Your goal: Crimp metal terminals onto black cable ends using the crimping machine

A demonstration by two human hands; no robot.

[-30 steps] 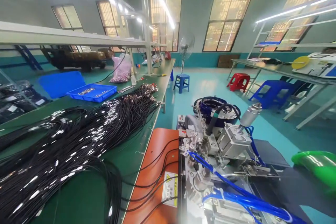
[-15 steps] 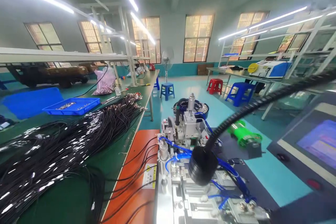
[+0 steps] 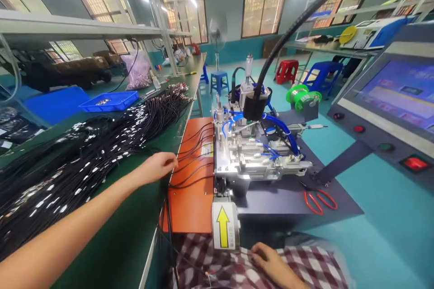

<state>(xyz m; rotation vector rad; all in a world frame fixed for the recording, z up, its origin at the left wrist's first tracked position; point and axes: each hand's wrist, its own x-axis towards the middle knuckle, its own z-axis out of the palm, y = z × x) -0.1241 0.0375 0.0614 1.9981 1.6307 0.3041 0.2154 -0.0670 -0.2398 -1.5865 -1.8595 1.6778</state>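
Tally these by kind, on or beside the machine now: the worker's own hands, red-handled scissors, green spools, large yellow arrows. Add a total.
Left hand and right hand: 2
Red-handled scissors: 1
Green spool: 1
Large yellow arrow: 1
Total: 5

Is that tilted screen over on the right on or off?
On: the screen glows bluish purple, with a yellowish band across it.

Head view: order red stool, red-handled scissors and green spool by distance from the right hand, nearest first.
1. Red-handled scissors: ahead and right of the right hand.
2. Green spool: well beyond the scissors.
3. Red stool: farthest, past the spool.
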